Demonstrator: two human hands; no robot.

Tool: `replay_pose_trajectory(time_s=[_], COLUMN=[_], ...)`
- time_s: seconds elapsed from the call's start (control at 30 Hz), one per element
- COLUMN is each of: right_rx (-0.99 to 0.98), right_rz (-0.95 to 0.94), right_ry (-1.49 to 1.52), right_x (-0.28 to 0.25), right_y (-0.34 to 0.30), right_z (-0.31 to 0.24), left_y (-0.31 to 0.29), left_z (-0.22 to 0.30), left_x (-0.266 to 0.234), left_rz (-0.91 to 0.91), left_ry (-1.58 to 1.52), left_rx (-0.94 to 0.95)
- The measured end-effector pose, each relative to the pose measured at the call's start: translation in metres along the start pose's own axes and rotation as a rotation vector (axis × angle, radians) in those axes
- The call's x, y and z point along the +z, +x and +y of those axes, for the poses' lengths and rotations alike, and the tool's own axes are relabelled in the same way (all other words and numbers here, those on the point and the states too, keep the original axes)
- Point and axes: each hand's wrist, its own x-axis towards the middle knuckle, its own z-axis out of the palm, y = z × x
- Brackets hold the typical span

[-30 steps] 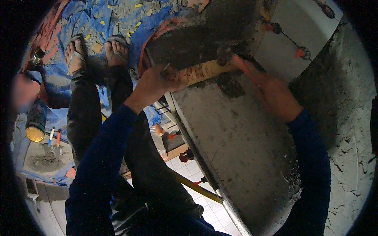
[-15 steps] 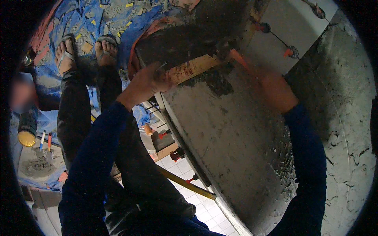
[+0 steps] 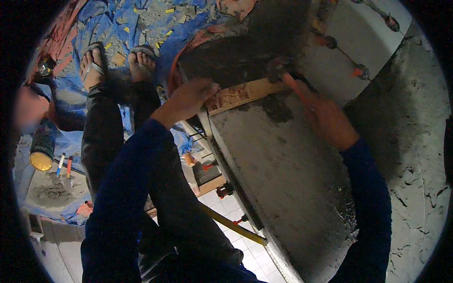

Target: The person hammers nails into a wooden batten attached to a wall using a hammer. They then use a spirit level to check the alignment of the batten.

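Observation:
Over the left end of a flat wooden strip [image 3: 250, 95], my left hand [image 3: 189, 100] is closed, its fingers drawn together. What they hold, if anything, is hidden. The strip is stained reddish-brown and lies across the far part of a grey cement slab [image 3: 278, 165]. My right hand [image 3: 330, 121] grips an orange-handled tool [image 3: 293, 85] near the strip's right end. The tool's dark head is blurred, so its exact kind and whether it touches the strip cannot be told.
A pale tile panel [image 3: 363, 40] with round dark fittings leans at the upper right, beside a rough cement wall [image 3: 417, 155]. Blue sheeting [image 3: 137, 28] strewn with rubble lies under my feet. A yellow-ended can [image 3: 42, 160] and two handled tools [image 3: 65, 166] are at left.
The view has shifted, so the scene sits slightly lower and farther right. My left fingers have drawn back from the strip's face toward its end. My right hand still holds the orange-handled tool.

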Motion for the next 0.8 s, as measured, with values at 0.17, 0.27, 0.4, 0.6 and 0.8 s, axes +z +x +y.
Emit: replay_pose_trajectory(time_s=[0.17,0.27,0.4,0.6,0.8], right_rx=[0.061,0.254,0.128,-0.007,0.006], right_rz=[-0.077,-0.204,-0.068,-0.002,0.013], right_ry=[0.138,0.078,0.051,0.090,0.080], right_x=[-0.001,-0.004,0.000,0.004,-0.001], right_y=[0.006,0.006,-0.001,-0.006,-0.004], right_z=[-0.003,-0.005,-0.003,0.003,-0.009], left_y=[0.011,0.025,0.031,0.014,0.016], left_z=[-0.002,-0.001,0.009,0.022,0.028], left_x=[-0.020,-0.037,-0.045,-0.036,-0.016], left_rz=[0.165,0.356,0.559,-0.181,-0.225], left_ry=[0.257,0.198,0.453,-0.052,0.354], left_rx=[0.067,0.141,0.315,-0.018,0.224])
